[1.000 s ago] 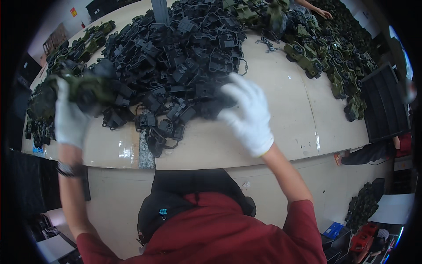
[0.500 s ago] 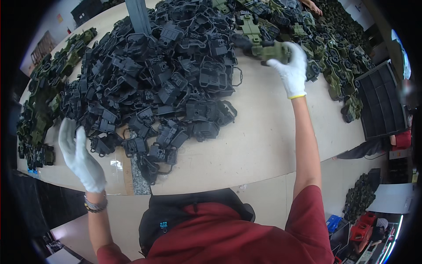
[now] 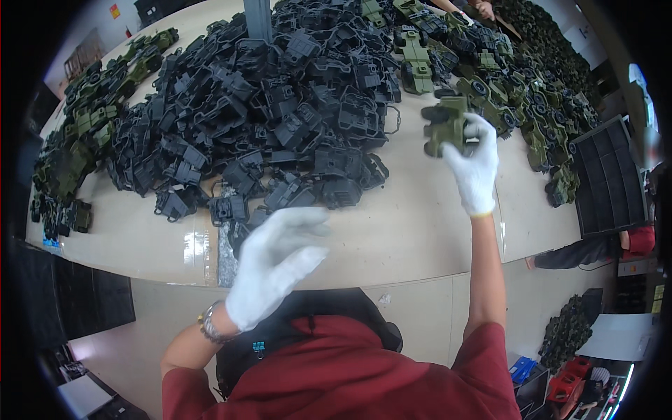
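Note:
My right hand (image 3: 476, 164), in a white glove, grips a green toy truck (image 3: 448, 126) with dark wheels, held over the table right of the black heap. My left hand (image 3: 280, 259), gloved too, is over the table's near edge with nothing in it; its fingers are stretched out and the thumb stands apart. Beyond the left hand lies a big heap of black plastic toy vehicle parts (image 3: 280, 119) with thin looped frames. Another green toy truck (image 3: 417, 63) rests on the table past the held one.
More green toy vehicles lie in a row at the left (image 3: 91, 133) and in a long pile at the right (image 3: 518, 98). A grey post (image 3: 257, 21) rises behind the black heap. A co-worker's hand (image 3: 483, 10) shows at the far right. Black crates (image 3: 609, 171) stand beside the table's right edge.
My right hand has drawn the green toy truck nearer, away from the other vehicles. My left hand has swung from the heap's left side toward the middle, in front of my body.

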Motion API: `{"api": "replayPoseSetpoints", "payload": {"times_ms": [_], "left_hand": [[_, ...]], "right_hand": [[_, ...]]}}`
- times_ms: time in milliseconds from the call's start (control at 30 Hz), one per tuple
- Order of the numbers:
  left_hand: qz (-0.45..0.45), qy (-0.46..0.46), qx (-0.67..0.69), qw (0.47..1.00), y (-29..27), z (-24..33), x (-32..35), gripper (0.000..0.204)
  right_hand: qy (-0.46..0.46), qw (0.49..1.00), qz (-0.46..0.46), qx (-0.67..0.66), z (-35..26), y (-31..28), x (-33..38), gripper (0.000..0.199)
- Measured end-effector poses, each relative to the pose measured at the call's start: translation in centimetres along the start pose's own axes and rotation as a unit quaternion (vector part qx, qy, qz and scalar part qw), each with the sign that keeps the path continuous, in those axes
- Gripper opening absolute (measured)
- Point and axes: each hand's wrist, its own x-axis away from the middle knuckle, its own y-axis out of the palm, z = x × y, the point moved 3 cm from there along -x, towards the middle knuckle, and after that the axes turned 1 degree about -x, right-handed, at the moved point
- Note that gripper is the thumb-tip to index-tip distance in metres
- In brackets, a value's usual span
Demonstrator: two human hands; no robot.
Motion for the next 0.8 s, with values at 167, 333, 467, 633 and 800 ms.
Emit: {"api": "replayPoseSetpoints", "payload": {"times_ms": [167, 333, 467, 633, 800], "left_hand": [[-0.123, -0.163, 0.39, 0.898, 3.5, -1.7, -2.0, 0.103], [-0.016, -0.207, 0.384, 0.9, 3.9, -1.6, 0.2, 0.065], [-0.035, -0.158, 0.375, 0.913, 2.9, -2.9, 2.0, 0.071], [0.015, -0.185, 0.342, 0.921, 1.9, -4.8, 4.0, 0.083], [0.034, -0.202, 0.347, 0.915, 0.9, -5.2, 4.6, 0.071]], "right_hand": [[-0.279, 0.929, -0.239, -0.04, -12.9, -1.6, 6.2, 0.039], [-0.322, 0.817, -0.422, -0.224, -15.9, 0.4, 5.5, 0.028], [0.059, 0.977, -0.083, -0.189, -2.1, 6.0, -4.7, 0.035], [0.05, 0.991, -0.106, 0.058, 8.9, 13.4, -8.9, 0.063], [0.08, 0.983, -0.01, -0.165, 10.4, 12.0, -6.9, 0.059]]}}
